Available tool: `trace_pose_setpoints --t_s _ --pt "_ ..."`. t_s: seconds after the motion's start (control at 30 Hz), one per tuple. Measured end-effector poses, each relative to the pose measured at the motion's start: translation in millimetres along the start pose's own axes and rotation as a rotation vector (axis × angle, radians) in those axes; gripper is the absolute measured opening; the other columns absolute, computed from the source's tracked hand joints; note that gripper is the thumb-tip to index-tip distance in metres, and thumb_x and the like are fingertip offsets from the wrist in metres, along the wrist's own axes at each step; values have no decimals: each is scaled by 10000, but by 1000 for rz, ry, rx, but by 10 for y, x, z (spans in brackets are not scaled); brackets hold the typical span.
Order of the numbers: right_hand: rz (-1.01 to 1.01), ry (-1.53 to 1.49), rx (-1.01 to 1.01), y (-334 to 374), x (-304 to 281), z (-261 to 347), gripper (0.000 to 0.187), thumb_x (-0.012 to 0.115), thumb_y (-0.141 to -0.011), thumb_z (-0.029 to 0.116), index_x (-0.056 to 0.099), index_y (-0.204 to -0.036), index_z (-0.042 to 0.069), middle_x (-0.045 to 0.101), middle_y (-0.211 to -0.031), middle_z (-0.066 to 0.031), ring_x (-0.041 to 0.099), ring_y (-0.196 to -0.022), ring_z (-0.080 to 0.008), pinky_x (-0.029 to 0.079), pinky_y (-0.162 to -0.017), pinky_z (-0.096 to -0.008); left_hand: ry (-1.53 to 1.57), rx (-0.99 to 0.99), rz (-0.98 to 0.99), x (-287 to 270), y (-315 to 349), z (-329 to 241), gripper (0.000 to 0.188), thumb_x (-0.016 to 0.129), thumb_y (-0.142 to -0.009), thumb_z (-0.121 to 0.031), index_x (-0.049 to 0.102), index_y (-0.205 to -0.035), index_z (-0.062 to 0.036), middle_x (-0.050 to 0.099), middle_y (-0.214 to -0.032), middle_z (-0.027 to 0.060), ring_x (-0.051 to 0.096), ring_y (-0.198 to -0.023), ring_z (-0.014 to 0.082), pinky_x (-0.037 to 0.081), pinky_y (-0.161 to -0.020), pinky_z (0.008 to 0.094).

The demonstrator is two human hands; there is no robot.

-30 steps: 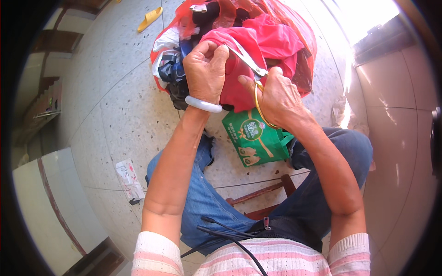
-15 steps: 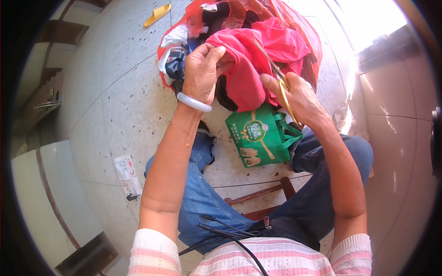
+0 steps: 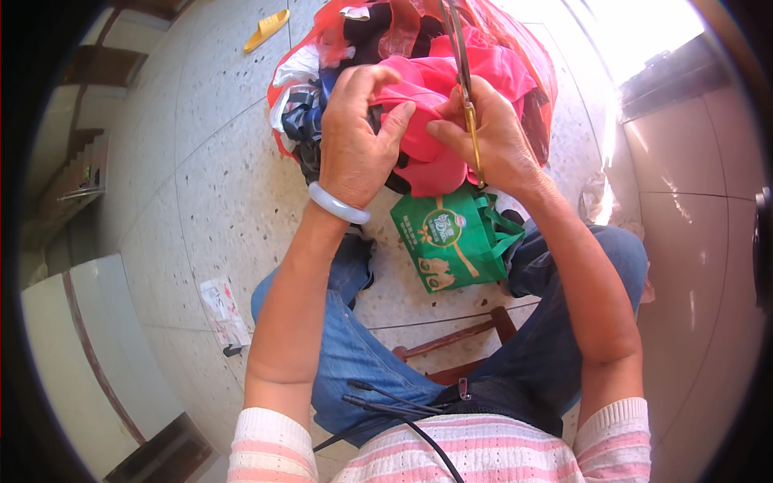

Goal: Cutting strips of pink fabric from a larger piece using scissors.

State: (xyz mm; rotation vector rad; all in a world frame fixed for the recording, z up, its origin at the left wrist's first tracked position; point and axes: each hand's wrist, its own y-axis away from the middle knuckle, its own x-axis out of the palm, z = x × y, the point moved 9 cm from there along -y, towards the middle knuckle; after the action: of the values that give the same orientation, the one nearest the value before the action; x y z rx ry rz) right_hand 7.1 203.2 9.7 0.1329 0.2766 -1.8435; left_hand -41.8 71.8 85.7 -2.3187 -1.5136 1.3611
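Observation:
A piece of bright pink cloth [image 3: 427,141] hangs in front of me over a heap of fabric. My left hand [image 3: 354,141], with a pale bangle at its wrist, holds the cloth's upper left edge; its thumb lies over the cloth and its other fingers are partly hidden. My right hand [image 3: 491,137] grips gold-handled scissors [image 3: 472,129], their blades pointing away from me, above the cloth and apart from its edge. The thumb of that hand also touches the cloth. Whether the blades are fully closed is hard to make out.
A red plastic bag [image 3: 545,80] full of clothes lies behind the cloth. Nearer stands a green carry bag [image 3: 447,241] between my legs. A yellow slipper [image 3: 266,31] is on the floor at far left, and a printed sheet [image 3: 225,312] lies at left. A tiled wall [image 3: 684,201] rises at right.
My right hand has moved left and up to the cloth, its scissors now more upright. My left hand has turned, its thumb and forefinger further apart. The cloth has been drawn up.

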Motion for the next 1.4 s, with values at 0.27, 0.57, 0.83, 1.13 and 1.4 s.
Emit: trace_pose_setpoints --t_s 0.27,0.57,0.83,1.13,1.4 --pt "188 -148 -50 -25 -163 236 264 693 -766 56 476 -914 27 584 -818 -41 565 -794 -114 482 -730 -288 398 -301 481 215 97 209 161 602 -907 -115 626 -1023 -5 657 -900 66 601 -825 123 474 -762 256" --pt "-431 564 109 -202 -834 -18 327 763 -729 234 573 -876 12 659 -770 -141 659 -751 -293 500 -681 -417 1332 -730 348 48 258 148 166 554 -908 -114 636 -975 14 679 -910 85 654 -808 148 527 -774 290" --pt "-292 554 247 -165 -718 91 523 799 -710 419 562 -740 -46 615 -645 -154 623 -618 -248 483 -604 -403 1381 -926 432 485 558 374 191 575 -925 -113 614 -1056 20 662 -1037 117 648 -958 196 536 -869 356" --pt "83 686 304 705 -340 369 623 670 -791 551 505 -836 -49 599 -686 -227 633 -664 -354 475 -613 -452 1643 -1068 126 807 479 606 166 599 -882 0 620 -1045 13 638 -1065 115 600 -1023 207 471 -989 361" --pt "-7 860 224 784 -515 311 639 646 -800 552 503 -893 -63 620 -741 -262 642 -748 -429 486 -660 -487 1625 -1020 47 1078 438 436 107 621 -876 -16 642 -981 -12 649 -1013 100 611 -993 230 485 -969 394"
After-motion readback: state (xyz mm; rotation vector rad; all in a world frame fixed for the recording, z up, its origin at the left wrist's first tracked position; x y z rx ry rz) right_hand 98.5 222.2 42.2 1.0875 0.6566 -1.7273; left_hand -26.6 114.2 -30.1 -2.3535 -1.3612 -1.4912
